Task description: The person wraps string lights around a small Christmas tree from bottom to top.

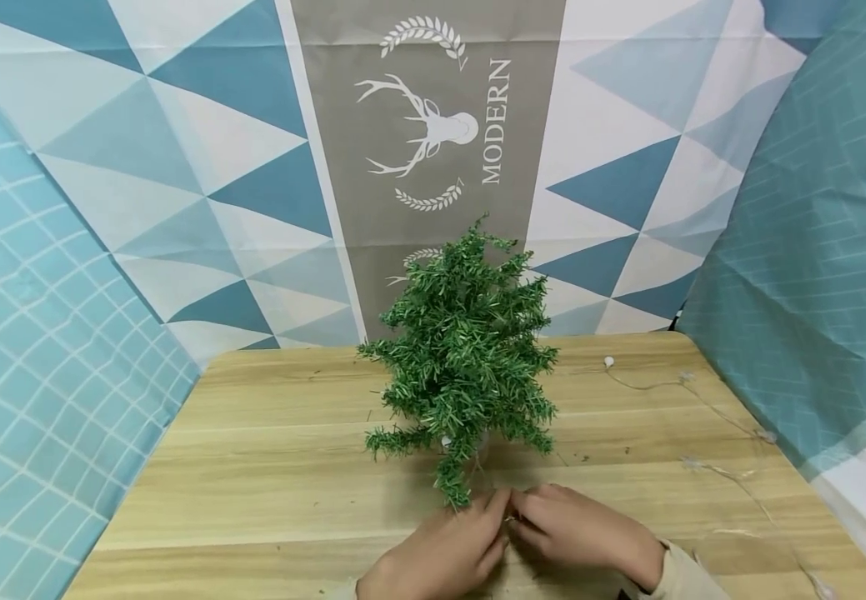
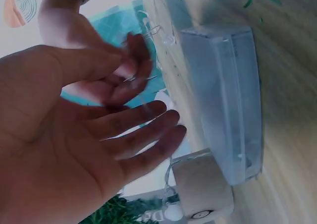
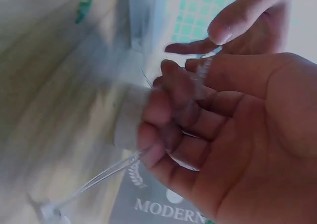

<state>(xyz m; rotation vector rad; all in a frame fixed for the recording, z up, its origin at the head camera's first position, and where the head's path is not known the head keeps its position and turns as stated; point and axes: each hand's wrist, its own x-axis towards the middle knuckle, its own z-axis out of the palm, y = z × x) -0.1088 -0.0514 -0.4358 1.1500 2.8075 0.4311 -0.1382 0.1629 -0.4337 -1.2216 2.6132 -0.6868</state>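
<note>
Both hands meet just in front of a small green artificial tree (image 1: 470, 358). My left hand (image 1: 451, 537) has its thumb and index finger at the thin clear wire of a string light (image 3: 106, 174), its other three fingers extended in the left wrist view. My right hand (image 1: 578, 529) holds the same wire with curled fingers, the fingertips touching or nearly touching the left ones. From the right hand's fingers the wire trails to a clear star-shaped light (image 3: 52, 211). A beige tree base (image 2: 203, 184) has wire running across it.
On the right of the wooden table (image 1: 252, 467), more string light (image 1: 758, 500) lies loosely spread, with a small white bulb (image 1: 608, 362) at its far end. A translucent plastic box (image 2: 225, 100) is beside the tree base. Patterned cloth (image 1: 433, 167) hangs behind the table.
</note>
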